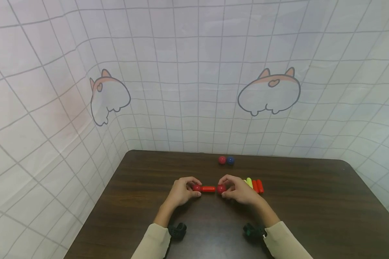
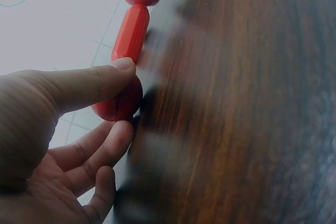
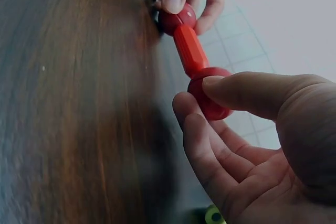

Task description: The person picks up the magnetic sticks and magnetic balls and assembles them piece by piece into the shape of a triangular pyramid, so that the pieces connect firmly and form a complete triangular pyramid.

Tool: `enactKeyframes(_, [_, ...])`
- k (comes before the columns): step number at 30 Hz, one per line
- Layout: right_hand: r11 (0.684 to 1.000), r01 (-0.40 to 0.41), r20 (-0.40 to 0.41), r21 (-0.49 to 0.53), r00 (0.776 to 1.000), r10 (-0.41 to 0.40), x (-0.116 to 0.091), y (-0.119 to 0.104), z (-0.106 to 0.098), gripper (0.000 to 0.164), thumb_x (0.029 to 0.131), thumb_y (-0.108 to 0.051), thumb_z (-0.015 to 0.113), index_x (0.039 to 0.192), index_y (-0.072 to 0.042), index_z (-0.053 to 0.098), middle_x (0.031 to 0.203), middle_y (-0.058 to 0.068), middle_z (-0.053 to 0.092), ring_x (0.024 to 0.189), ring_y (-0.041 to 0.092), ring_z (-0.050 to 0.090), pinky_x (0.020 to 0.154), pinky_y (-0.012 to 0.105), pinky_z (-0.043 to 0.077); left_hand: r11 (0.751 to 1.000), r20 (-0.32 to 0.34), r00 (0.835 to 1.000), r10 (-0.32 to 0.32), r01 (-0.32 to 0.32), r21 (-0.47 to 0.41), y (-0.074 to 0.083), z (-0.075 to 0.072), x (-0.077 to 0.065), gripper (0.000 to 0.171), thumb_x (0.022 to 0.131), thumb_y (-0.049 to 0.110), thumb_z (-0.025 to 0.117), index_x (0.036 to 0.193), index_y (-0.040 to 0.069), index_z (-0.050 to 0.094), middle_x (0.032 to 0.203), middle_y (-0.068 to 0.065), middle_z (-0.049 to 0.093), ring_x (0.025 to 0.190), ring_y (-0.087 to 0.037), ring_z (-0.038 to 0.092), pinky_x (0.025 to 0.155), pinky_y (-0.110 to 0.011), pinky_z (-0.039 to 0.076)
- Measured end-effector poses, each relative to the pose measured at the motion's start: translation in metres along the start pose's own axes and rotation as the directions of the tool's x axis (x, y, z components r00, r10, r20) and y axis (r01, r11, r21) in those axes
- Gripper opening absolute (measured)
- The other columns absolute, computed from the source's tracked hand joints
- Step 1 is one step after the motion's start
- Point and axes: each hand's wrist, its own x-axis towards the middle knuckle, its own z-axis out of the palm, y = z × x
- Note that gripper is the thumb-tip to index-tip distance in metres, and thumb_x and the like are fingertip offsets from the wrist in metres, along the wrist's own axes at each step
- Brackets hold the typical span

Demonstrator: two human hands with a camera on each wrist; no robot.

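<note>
Between thumb and fingers, my left hand [image 1: 180,192] pinches a glossy red ball [image 2: 123,102]. My right hand [image 1: 241,190] pinches another red ball [image 3: 212,100] in the same way. A short orange-red ridged rod [image 1: 208,189] lies in line between the two balls, one end at each. In the left wrist view the rod [image 2: 130,32] meets both balls; the right wrist view shows the same line, with the rod [image 3: 190,51] slanting. Neither hand touches the rod's middle. Fingers partly cover both balls.
Beyond the hands, a red ball [image 1: 222,160] and a blue ball [image 1: 230,160] sit side by side near the table's back edge. Red rods [image 1: 260,186] and yellow-green rods [image 1: 249,182] lie beside my right hand, partly hidden by it. A gridded white curtain [image 1: 194,90] surrounds the dark wooden table [image 1: 298,201].
</note>
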Motion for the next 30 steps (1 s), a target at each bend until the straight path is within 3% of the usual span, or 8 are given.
enactKeyframes(22, [0.997, -0.074, -0.065, -0.012, 0.995, 0.073, 0.0049, 0.0015, 0.0089, 0.027, 0.093, -0.002, 0.07, 0.118, -0.011, 0.064, 0.115, 0.016, 0.066, 0.071, 0.018, 0.065, 0.065, 0.031, 0.055, 1.0, 0.006, 1.0, -0.007, 0.007, 0.003, -0.0007, -0.0024, 0.0, 0.029, 0.08, 0.015, 0.088, 0.106, 0.018, 0.077, 0.093, -0.002, 0.071, 0.069, -0.014, 0.059, 0.062, -0.03, 0.048])
enactKeyframes(30, [0.999, -0.047, -0.076, -0.025, 0.996, 0.045, -0.0003, 0.0009, 0.0063, 0.028, 0.094, -0.003, 0.07, 0.12, -0.006, 0.064, 0.107, 0.016, 0.066, 0.071, 0.019, 0.065, 0.065, 0.032, 0.056, 1.0, 0.016, 1.0, 0.008, -0.009, 0.008, -0.0012, -0.0023, -0.0002, 0.028, 0.08, 0.016, 0.088, 0.106, 0.017, 0.076, 0.092, -0.002, 0.071, 0.068, -0.013, 0.058, 0.06, -0.029, 0.048])
